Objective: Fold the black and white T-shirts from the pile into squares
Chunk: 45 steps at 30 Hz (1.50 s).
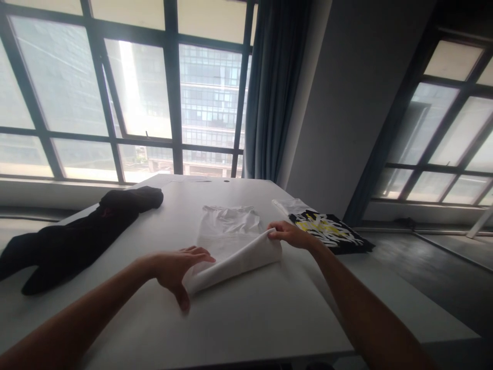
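Note:
A white garment [231, 241] lies on the white table [246, 318], its near edge lifted and folding over. My right hand [287, 234] pinches the right corner of that raised edge between thumb and fingers. At the left end of the fold is my left hand [181, 272], its thumb spread away from the outstretched fingers. The left fingers touch the cloth or hover right at it; I cannot tell which. Wrinkles cross the far part of the garment, and its exact kind does not show.
Black clothing [88, 226] lies crumpled along the table's left side. Folded to the right are a black garment with white and yellow print [327, 231] and a white cloth [287, 205]. Behind the table stand windows [138, 92], a blue curtain [273, 103] and a pillar [339, 103].

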Motion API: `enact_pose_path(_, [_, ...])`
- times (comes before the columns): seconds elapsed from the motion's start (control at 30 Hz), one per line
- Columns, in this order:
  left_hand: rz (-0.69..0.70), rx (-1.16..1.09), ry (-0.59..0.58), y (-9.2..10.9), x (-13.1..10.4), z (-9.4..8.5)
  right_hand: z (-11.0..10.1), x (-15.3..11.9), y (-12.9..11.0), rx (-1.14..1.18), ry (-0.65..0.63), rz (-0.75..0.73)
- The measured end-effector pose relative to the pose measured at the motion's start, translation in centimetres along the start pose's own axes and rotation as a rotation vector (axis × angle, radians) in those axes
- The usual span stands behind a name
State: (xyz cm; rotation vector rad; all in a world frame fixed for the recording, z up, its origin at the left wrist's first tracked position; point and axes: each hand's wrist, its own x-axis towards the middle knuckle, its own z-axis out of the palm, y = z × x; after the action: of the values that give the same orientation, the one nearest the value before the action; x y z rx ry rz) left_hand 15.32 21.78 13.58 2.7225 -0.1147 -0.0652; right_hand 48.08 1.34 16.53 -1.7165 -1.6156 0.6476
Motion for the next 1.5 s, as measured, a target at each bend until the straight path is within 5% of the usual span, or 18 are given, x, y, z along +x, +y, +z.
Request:
enact_pose_path(0.1, [0.062, 0.004, 0.086, 0.0, 0.9, 0.7, 0.1, 0.4, 0.7, 0.066, 0.075, 0.039])
enact_pose_path(0.33, [-0.162, -0.095, 0.294, 0.5, 0.4, -1.0, -1.7, -1.4, 0.1, 0.162, 0.12, -0.006])
enact_pose_path(0.43, [-0.085, -0.289, 0.339, 0.4, 0.1, -2.4, -2.7, -1.2, -1.1, 0.23, 0.175, -0.106])
enact_pose_path(0.53, [-0.124, -0.551, 0.532, -0.5, 1.1, -3.6, -3.2, 1.6, -2.1, 0.204, 0.331, -0.154])
enact_pose_path(0.63, [-0.26, -0.679, 0.688, -2.3, 3.1, -3.9, -2.7, 5.9, -2.1, -0.003, 0.533, 0.006])
enact_pose_path(0.73, [-0.46, -0.653, 0.777, -4.9, 4.8, -2.8, -0.9, 9.0, -0.7, -0.135, 0.517, 0.297])
enact_pose_path(0.83, [-0.634, -0.568, 0.74, -7.7, 5.7, -0.8, 1.3, 9.9, 1.5, -0.202, 0.373, 0.447])
enact_pose_path(0.97, [-0.595, -0.365, 0.696, -9.3, 6.2, 0.7, 3.2, 9.6, 3.6, -0.422, 0.248, 0.407])
enact_pose_path(1.2, [-0.429, -0.088, 0.847, -7.2, 5.4, 0.1, 3.8, 9.5, 4.1, -0.602, 0.393, 0.148])
enact_pose_path(1.37, [-0.59, 0.148, 0.634, -7.1, 4.7, 0.7, 5.7, 8.7, 2.6, -0.768, 0.286, 0.409])
enact_pose_path(1.5, [-0.443, 0.312, 0.549, -5.3, 8.1, 0.4, 7.9, 9.1, -0.2, -0.826, 0.256, 0.176])
